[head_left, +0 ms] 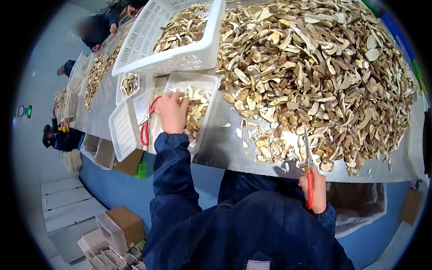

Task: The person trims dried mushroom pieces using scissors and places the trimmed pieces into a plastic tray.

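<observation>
My left hand (172,113) is over the left edge of a shallow white tray (208,118) of sliced dried mushrooms, its fingertips bent down at the slices; whether they grip one is hidden. My right hand (318,191) holds red-handled scissors (309,186) near the table's front edge, blades pointing away from me toward a large heap of dried mushroom slices (306,72). A second pair of red-handled scissors (144,130) lies left of my left hand, beside an empty white ribbed tray (122,130).
A large white basket (189,60) of slices stands behind the tray. A small white container (129,85) sits at its left. Co-workers (96,29) are along the table at the far left. A lined bin (357,202) is below the front edge, cartons (121,227) lower left.
</observation>
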Tool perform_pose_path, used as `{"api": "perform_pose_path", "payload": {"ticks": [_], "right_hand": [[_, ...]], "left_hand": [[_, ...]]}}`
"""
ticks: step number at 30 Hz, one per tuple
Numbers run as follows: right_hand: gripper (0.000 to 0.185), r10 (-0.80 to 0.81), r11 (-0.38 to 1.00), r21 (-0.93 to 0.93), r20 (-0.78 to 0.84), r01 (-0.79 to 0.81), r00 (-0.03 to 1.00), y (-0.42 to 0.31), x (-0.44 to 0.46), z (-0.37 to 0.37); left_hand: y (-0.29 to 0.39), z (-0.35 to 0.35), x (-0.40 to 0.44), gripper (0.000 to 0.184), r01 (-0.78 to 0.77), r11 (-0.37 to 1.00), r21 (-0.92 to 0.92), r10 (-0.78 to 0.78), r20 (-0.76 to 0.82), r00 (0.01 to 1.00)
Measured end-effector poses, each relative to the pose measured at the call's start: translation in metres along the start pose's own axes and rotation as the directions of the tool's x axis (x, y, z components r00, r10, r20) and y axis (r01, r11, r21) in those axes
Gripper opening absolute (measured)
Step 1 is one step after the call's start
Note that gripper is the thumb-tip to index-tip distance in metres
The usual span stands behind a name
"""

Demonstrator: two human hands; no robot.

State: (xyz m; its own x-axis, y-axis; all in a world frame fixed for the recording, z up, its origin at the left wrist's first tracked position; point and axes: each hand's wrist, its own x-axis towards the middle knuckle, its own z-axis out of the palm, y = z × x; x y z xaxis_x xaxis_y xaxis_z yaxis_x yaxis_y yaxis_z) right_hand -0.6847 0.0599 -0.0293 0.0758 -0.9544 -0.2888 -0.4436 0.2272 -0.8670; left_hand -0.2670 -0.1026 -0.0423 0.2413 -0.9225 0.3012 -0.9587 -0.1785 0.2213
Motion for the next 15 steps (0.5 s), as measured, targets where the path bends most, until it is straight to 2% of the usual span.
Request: {"api": "perform_pose_path", "payload": {"ticks": [1, 3, 6, 12, 13, 15], "right_hand": [[0.043, 0.006, 1.000, 0.001, -0.001, -0.006, 1.000, 0.001, -0.001, 0.000], [0.043, 0.003, 1.000, -0.005, -0.005, -0.003, 1.000, 0.001, 0.000, -0.001], [0.042, -0.006, 1.000, -0.014, -0.010, 0.005, 1.000, -0.001, -0.002, -0.001], [0.040, 0.011, 1.000, -0.007, -0.009, -0.011, 1.000, -0.002, -0.001, -0.001], [0.040, 0.011, 1.000, -0.009, -0.007, -0.011, 1.000, 0.000, -0.001, -0.001], [0.040, -0.001, 1.000, -0.008, -0.001, 0.001, 1.000, 0.000, -0.001, -0.001]], "left_hand": [[0.010, 0.006, 0.000, 0.023, -0.042, 0.999, 0.031, 0.042, -0.003, 0.999], [0.020, 0.022, 0.002, 0.022, -0.030, 0.991, 0.134, 0.022, 0.062, 0.998], [0.023, 0.039, 0.004, 0.017, 0.001, 0.985, 0.175, -0.024, 0.130, 0.991], [0.021, 0.031, 0.002, 0.011, -0.013, 1.000, 0.020, 0.010, 0.145, 0.989], [0.020, 0.027, 0.002, 0.012, -0.075, 0.994, -0.082, 0.077, 0.014, 0.997], [0.018, 0.020, 0.000, 0.014, -0.234, 0.938, -0.257, 0.167, -0.257, 0.952]]}}
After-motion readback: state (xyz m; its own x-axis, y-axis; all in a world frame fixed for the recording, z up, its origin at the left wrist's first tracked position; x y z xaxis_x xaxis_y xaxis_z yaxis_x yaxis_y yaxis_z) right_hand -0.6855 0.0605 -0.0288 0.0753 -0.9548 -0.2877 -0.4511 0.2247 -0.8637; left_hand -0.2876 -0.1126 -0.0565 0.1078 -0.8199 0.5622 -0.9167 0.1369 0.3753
